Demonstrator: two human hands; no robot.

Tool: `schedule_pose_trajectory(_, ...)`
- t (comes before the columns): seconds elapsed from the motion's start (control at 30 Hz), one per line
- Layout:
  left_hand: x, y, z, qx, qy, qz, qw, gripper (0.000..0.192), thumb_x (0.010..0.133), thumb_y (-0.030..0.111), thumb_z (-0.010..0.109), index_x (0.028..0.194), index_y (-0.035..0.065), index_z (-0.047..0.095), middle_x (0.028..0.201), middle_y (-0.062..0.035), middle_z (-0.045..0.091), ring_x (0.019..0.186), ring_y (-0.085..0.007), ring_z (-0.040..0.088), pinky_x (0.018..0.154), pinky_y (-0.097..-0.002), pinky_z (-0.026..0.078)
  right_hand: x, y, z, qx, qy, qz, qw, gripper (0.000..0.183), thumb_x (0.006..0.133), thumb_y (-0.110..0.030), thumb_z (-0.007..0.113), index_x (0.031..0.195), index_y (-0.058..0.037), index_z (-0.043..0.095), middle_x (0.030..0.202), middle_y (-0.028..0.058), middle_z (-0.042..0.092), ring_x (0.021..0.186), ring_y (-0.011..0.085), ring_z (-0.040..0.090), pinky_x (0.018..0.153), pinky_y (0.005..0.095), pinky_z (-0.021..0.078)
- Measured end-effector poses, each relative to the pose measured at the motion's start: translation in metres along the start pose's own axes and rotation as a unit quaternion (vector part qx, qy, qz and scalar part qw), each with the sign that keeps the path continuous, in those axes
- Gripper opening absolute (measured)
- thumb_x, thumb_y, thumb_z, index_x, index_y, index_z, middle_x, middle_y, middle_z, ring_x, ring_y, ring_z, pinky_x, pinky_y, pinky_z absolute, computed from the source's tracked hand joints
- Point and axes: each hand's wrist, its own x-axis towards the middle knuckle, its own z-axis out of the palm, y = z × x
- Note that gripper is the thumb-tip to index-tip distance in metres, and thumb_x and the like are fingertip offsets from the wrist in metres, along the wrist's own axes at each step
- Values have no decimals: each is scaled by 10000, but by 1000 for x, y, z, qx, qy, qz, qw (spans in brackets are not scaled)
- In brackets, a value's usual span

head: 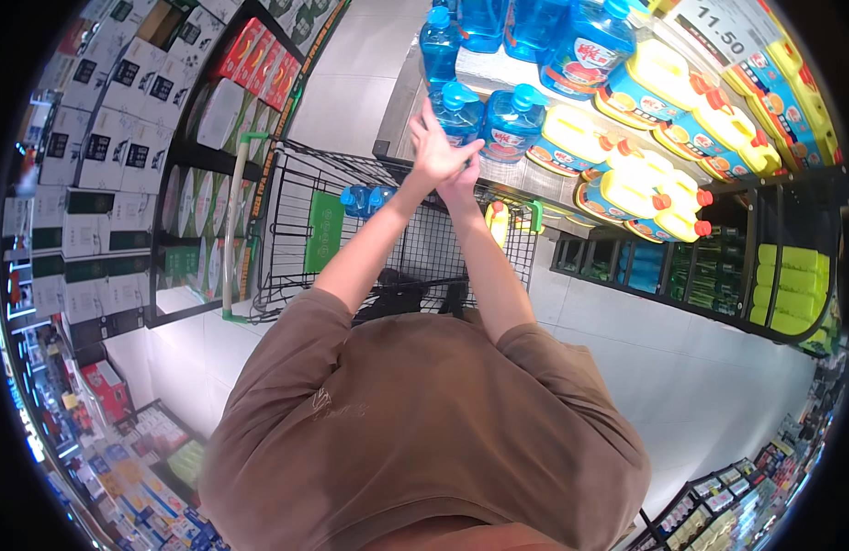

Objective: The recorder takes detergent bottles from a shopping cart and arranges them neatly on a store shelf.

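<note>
My left hand [437,153] is raised over the cart's far side, its thumb and fingers spread. It overlaps a blue pump-top detergent bottle [463,113] on the display shelf; whether it touches the bottle is unclear. Crossed beneath it is my right hand [463,180], its fingers mostly hidden. A second blue bottle [514,127] stands just right of my hands. Below my forearms is a black wire shopping cart [424,241]. Inside the cart are blue bottles [369,200] at the left and a yellow jug [496,222] at the right.
Yellow jugs with red caps [620,196] crowd the wooden display [534,182] on the right. More blue bottles [479,24] stand on the upper tier. The cart's handle [233,227] is at left, near stacked cartons [125,138]. A rack of green packs [786,282] stands at right.
</note>
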Motion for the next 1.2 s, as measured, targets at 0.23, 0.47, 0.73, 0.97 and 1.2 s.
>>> schedule_pose_trajectory(0.23,5,-2,21,-41,24,-11,999,1097,651,197,771,1378,54,-38,1228,-320,182,1108,-497,333,951,-497,308,8,-18,10,-122,58,43,990,769,858,-642,233,1318,-31,319,1318,127,401,1193,262,406,997,389,325)
schedule_pose_trajectory(0.47,17,-6,25,-26,44,18,999,1138,633,190,787,1384,107,-63,1233,-301,188,1136,-490,317,945,-515,323,31,-24,-10,-15,142,57,988,675,854,-597,345,1194,-25,458,1212,145,501,1144,293,460,986,428,349)
schedule_pose_trajectory(0.73,-22,-43,-2,-36,23,74,996,1223,580,206,808,1379,79,-109,1282,-308,176,1201,-458,258,1004,-477,298,-45,-36,-9,-217,227,92,945,701,862,-395,504,1338,-23,148,1216,243,444,1093,372,485,940,401,413)
schedule_pose_trajectory(0.97,-212,-208,-33,114,-254,-52,959,378,674,271,651,900,-27,592,948,-233,573,950,-388,506,817,-435,425,-215,-55,-108,-506,317,259,759,328,876,-312,490,1086,-60,490,1062,113,602,885,170,604,700,267,496)
schedule_pose_trajectory(1.2,-346,-242,-81,175,-243,-144,943,252,739,253,576,756,2,603,835,-175,592,795,-351,576,729,-419,467,-299,-36,-142,-859,52,363,357,413,783,-367,559,1055,-58,591,955,217,615,925,377,579,806,422,465)
